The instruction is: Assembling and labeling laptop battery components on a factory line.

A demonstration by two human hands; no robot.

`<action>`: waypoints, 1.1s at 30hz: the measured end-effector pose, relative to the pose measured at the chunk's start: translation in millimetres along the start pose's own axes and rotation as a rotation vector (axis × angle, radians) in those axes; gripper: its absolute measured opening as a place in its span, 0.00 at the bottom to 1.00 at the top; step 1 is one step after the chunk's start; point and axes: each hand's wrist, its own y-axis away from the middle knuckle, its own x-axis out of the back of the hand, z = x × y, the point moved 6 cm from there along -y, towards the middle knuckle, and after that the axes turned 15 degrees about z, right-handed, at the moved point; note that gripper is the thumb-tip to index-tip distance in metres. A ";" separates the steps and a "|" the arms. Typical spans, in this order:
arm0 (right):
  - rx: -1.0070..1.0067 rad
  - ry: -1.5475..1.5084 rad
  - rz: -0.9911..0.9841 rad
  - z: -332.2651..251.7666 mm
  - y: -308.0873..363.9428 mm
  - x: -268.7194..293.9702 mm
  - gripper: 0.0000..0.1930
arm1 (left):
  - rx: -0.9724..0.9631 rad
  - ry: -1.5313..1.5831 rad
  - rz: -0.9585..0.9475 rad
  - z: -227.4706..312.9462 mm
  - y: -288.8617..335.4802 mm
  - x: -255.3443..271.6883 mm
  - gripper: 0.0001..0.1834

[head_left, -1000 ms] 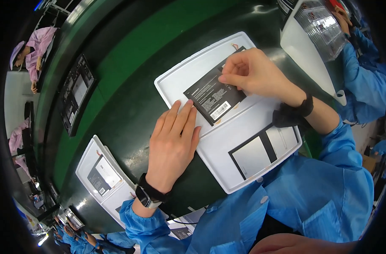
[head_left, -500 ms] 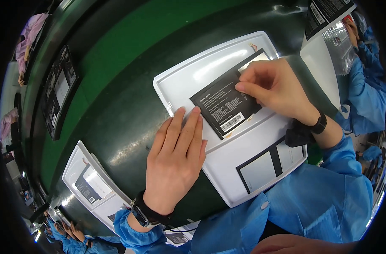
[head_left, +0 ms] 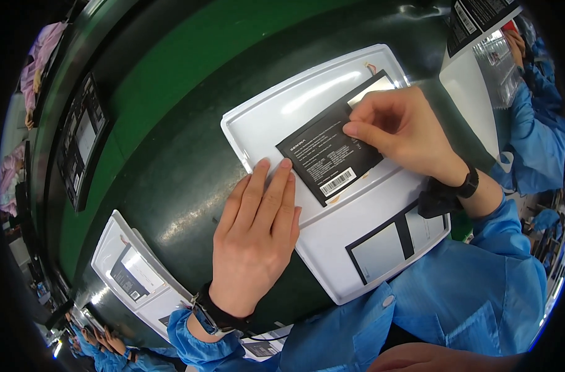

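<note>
A white plastic tray (head_left: 267, 133) with two sections lies in front of me, slightly tilted in view. Its far section bears a flat black printed panel (head_left: 313, 146) with white text, a barcode label and a pale patch at its far right end. My right hand (head_left: 406, 130) is over the panel's right part, thumb and forefinger pinched together; whatever is between them is hidden. Fingers stretched out, my left hand (head_left: 254, 232) has its fingertips at the tray's left edge, beside the panel's left corner. A black-framed piece with pale windows (head_left: 381, 248) lies in the near section.
Another white tray (head_left: 155, 263) with a dark panel stands at left. A dark panelled piece (head_left: 81, 142) is on the green strip (head_left: 164, 62) beyond. At far right are a black printed box (head_left: 474, 25) and a co-worker's blue sleeve (head_left: 530, 130); more people work at the left.
Both hands keep nearly the same pose and place. The dark panelled piece on the green strip has shifted slightly nearer in the picture.
</note>
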 end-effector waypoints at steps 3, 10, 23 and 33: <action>0.002 0.019 -0.002 -0.1 0.2 -0.1 0.06 | 0.000 0.005 -0.002 -0.2 0.1 -0.4 0.22; -0.003 0.045 0.000 0.3 0.7 -0.7 0.06 | -0.011 -0.018 -0.015 0.9 0.2 -1.9 0.23; 0.055 0.041 0.014 3.2 -1.5 -0.1 0.07 | -0.074 -0.085 -0.061 10.0 0.0 -3.0 0.28; 0.529 0.330 0.052 -28.3 8.1 -2.8 0.09 | -0.127 0.047 -0.122 21.7 6.2 -7.1 0.26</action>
